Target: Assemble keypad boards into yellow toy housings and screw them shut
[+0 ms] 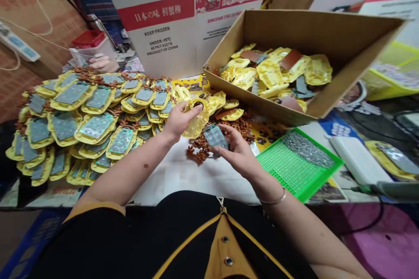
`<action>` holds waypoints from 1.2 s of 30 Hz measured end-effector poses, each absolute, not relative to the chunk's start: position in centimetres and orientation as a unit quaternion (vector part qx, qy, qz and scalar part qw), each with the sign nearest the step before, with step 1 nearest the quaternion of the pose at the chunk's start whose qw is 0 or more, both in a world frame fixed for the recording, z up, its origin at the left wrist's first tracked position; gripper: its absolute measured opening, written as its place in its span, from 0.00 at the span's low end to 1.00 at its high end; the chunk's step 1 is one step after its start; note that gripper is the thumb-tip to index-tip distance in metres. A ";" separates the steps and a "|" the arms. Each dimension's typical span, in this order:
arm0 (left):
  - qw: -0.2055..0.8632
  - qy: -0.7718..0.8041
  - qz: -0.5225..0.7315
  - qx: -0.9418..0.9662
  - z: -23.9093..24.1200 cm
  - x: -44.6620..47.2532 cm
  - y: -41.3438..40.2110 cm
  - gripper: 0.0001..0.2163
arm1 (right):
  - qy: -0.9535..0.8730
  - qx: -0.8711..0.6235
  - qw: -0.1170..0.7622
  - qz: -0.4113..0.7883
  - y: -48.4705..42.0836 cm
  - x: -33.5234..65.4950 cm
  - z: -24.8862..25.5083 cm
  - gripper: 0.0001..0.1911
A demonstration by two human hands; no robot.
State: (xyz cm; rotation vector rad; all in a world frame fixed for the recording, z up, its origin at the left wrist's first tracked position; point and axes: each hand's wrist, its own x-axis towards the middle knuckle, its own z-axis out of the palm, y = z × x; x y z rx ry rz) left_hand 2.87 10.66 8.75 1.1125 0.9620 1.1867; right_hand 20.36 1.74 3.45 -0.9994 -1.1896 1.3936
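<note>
My left hand (178,120) grips a yellow plastic casing (195,118) by its left edge, thumb on top, above the white table. My right hand (236,150) pinches a small grey keypad sheet (215,136) just right of and below the casing, close to touching it. Under both lies a small heap of brown rubber pieces (196,152). To the left spreads a big pile of finished yellow casings with grey pads (75,126).
An open cardboard box (327,100) of loose yellow casings stands tilted at the right back. A green perforated tray (294,170) with grey sheets lies right of my hands. Tall white cartons (170,22) wall the back. Another person's hand (98,63) shows far left.
</note>
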 end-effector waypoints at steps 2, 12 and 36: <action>0.600 0.437 0.480 0.468 7.5 2.7 10.4 0.21 | -0.479 -0.413 0.496 0.594 1.4 21.5 4.6 0.32; 0.774 0.410 0.335 0.347 4.3 4.4 6.1 0.18 | -0.470 -0.393 0.421 0.669 1.9 24.7 9.0 0.33; 0.536 0.516 0.343 0.573 2.6 5.9 3.9 0.22 | -0.299 -0.515 0.451 0.665 3.8 21.7 6.3 0.18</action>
